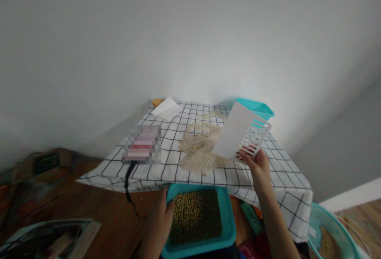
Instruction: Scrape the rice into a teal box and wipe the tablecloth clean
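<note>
My left hand [164, 211] grips the left rim of a turquoise tray [231, 227], thumb over the edge. The tray is just in front of the table's near edge, and round beans [193, 215], yellowish to dark green, cover its bottom. My right hand [257, 161] is closed on the slotted end of a flat white plastic scraper [230, 132], which it holds tilted above the table. Below and left of the scraper, a loose pile of pale grains [199, 151] with some yellow bits lies spread on the checked cloth [169, 167].
A second turquoise tray [256, 108] stands at the table's back right. White paper [167, 109] lies at the back left, near a blurred-out pinkish item [142, 145] with a black strap [127, 187]. On the floor at right is a turquoise basin [333, 231]; a box [50, 239] is lower left.
</note>
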Motion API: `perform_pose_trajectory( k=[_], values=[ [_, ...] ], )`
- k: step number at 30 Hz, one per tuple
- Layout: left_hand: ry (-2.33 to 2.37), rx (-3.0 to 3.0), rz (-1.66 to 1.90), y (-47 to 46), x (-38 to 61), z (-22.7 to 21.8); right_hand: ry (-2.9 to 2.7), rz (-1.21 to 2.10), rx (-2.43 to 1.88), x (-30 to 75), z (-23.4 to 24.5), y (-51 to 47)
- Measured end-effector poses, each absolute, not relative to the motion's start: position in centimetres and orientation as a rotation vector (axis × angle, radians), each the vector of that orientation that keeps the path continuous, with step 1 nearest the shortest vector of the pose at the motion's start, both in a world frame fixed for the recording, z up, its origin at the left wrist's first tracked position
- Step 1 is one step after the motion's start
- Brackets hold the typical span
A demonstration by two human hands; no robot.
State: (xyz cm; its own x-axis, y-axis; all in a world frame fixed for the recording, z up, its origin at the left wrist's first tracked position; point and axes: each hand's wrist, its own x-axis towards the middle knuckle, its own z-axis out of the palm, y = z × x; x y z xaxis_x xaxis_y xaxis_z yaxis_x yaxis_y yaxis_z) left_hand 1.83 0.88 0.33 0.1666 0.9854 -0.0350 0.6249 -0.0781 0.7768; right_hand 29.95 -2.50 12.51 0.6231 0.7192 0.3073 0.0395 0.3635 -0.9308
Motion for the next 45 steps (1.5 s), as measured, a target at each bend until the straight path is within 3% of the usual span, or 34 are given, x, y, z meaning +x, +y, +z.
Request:
perform_pose_trajectory(
  k=[19,45],
  values=[
    [1.54,1.803,0.795,0.8,1.7,0.1,-0.836,0.732,-1.156,27.9,10.3,-4.0],
    [1.551,1.826,0.727,1.0,2.0,1.2,-0.816,0.798,-1.133,28.3,10.1,-4.0]
  ],
)
